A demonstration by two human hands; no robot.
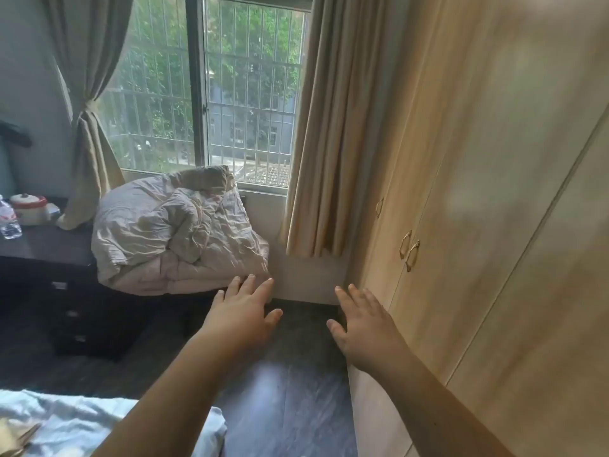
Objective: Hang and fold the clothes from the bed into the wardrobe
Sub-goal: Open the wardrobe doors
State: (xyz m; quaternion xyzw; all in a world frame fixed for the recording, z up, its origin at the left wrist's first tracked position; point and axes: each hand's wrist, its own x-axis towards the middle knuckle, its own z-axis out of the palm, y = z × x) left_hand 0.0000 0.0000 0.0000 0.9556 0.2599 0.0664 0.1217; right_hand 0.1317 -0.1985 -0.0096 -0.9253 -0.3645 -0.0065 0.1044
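— Our left hand (242, 316) and right hand (362, 324) hover above the floor (290, 390), fingers (250, 280) spread, holding nothing. The wardrobe (494, 225), right of the frame, is closed.

— The bed (211, 423) sits at lower left under pale cloth (82, 420); we cannot tell sheet from garment. If we grab clothing first, we probably lack a free hand for the handles (408, 250).

— And pulled open carelessly, the wardrobe may strike our right arm.

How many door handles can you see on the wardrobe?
3: far handle near the curtain; middle handle and near handle side by side where two doors meet. Others may be out of frame.
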